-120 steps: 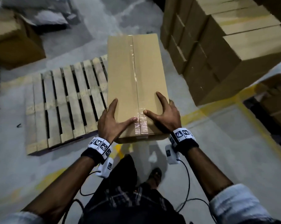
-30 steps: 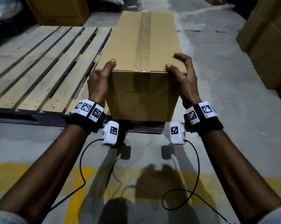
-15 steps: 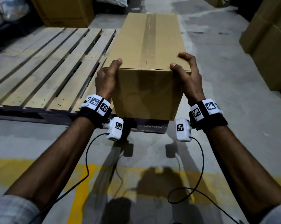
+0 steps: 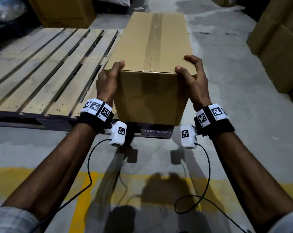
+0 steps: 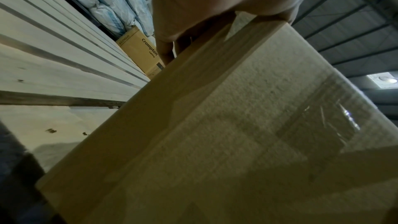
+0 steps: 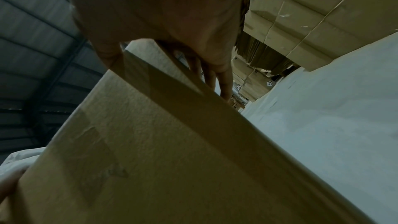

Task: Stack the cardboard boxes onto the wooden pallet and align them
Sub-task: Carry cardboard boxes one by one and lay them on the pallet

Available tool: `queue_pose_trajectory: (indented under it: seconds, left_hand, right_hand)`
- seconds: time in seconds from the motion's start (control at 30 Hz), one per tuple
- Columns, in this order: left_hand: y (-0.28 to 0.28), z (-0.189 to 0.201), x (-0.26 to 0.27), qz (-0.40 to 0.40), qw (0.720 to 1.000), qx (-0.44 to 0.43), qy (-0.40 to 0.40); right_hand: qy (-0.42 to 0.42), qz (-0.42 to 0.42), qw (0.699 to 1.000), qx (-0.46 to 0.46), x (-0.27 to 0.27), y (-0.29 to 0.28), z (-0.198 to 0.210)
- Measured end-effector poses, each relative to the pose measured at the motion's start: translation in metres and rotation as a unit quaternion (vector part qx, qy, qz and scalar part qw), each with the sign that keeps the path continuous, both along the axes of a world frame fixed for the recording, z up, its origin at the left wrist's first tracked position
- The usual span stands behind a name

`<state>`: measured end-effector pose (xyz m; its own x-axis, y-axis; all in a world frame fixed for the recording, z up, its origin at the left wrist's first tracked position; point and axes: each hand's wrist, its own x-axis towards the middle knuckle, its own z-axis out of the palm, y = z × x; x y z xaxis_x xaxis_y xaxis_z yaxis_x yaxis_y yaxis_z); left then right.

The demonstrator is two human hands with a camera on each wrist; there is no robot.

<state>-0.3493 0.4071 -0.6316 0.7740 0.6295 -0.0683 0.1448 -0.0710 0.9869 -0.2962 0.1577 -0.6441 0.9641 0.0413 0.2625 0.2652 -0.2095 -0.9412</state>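
Item: box (image 4: 152, 52), long, brown, taped along the top seam. Position: on the right-hand edge of the pallet (image 4: 46, 68), long axis running away from the person, near end at the pallet's front rail. Whether it sits flat on the slats cannot be told.

Left hand (image 4: 107, 83): clasps the near left corner, thumb on the top face, fingers down the left side. The left wrist view shows fingers against that side face.

Right hand (image 4: 194, 81): clasps the near right corner, thumb on the top edge, fingers curled over the right side.

Other stock: printed carton (image 4: 61, 12) beyond the pallet; stacked cartons (image 4: 280, 47) at right on the floor (image 4: 226, 115); yellow line (image 4: 85, 190) near the person.

Status, judged: first box placed or nearly so; alignment to the corner in hand.

Risks, judged:
- Right side overhangs the pallet edge if pushed rightward; the box could tip off.
- Skewed set-down leaves later boxes misaligned.
- Fingers on the left side could be pinched against slats.
- Trailing wrist cables may snag the rail.
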Motion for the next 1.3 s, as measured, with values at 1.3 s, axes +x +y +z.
queue_pose_trajectory:
  seconds: [1.3]
  left_hand:
    - [-0.0003,-0.0080,0.0055,0.041,0.998,0.030,-0.022]
  right_hand:
    - [-0.053,-0.025,0.998,-0.024,0.0025,0.0058,-0.0032]
